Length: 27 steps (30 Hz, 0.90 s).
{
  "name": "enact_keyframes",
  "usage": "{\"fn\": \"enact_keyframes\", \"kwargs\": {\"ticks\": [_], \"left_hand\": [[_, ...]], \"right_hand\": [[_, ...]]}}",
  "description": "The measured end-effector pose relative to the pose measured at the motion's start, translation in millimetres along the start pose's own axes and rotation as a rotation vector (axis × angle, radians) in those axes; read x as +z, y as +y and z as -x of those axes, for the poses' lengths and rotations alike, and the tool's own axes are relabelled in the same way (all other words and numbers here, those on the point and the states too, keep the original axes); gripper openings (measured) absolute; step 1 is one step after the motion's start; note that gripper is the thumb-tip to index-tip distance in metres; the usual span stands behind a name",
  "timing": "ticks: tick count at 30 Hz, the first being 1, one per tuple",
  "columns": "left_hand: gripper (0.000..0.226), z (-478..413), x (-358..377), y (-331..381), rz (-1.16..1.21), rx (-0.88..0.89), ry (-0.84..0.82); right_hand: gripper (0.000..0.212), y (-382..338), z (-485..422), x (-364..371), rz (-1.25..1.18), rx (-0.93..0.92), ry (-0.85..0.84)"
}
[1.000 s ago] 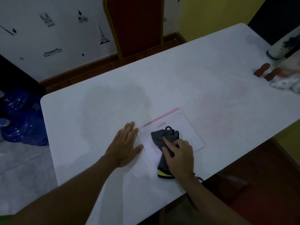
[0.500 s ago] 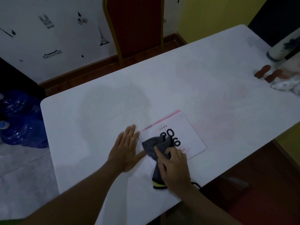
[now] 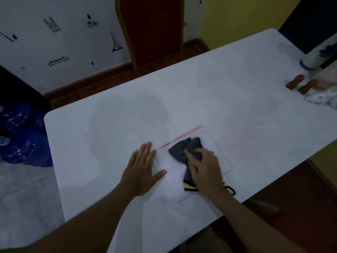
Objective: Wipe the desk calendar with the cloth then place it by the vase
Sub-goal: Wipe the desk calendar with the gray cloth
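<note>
One white counter (image 3: 209,99), seen from above in dim light. One desk calendar (image 3: 170,167) lying flat near the front edge, pink strip along its far side, printed face mostly covered. One dark grey cloth (image 3: 179,149) with a yellow-edged end, bunched on top of the calendar. Two hands at work: left hand (image 3: 141,169) flat on the counter, fingers together and straight, thumb tip touching the calendar's left edge, nothing in its grip; right hand (image 3: 204,168) pressed down on the cloth, fingers spread and lightly curled over it, grip not closed round it. One thin black loop (image 3: 230,189) showing just beside the right wrist at the counter's front edge. One white and blue vase (image 3: 317,56) at the far right corner, well apart from the calendar. Two reddish-brown pieces (image 3: 294,83) near the vase, next to a white spotted bundle (image 3: 321,96). One red chair (image 3: 151,30) behind the counter. Two blue water bottles (image 3: 21,136) on the floor at left.
</note>
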State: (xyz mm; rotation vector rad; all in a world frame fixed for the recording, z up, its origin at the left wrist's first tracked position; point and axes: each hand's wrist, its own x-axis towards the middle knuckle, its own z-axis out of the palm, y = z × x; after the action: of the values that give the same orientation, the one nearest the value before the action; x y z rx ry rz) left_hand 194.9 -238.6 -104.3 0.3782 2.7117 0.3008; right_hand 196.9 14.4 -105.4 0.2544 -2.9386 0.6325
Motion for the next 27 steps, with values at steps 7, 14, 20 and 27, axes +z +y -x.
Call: {"fn": "enact_keyframes", "kwargs": {"ticks": [7,14,20,27], "left_hand": [[0.090,0.4,-0.7,0.8,0.003,0.009,0.030],[0.092,0.6,-1.1,0.2,0.008,0.012,0.022],[0.094,-1.2,-0.7,-0.7,0.007,0.002,0.016],[0.092,-0.7,-2.2,0.0,0.005,-0.001,0.001]], "right_hand": [[0.042,7.0,-70.6,0.1,0.052,0.426,0.142],[0.041,14.3,-33.3,0.3,0.107,0.144,0.057],[0.041,-24.7,-46.4,11.2,0.053,0.327,0.088],[0.042,-3.8,-1.5,1.2,-0.019,-0.057,-0.035]]}}
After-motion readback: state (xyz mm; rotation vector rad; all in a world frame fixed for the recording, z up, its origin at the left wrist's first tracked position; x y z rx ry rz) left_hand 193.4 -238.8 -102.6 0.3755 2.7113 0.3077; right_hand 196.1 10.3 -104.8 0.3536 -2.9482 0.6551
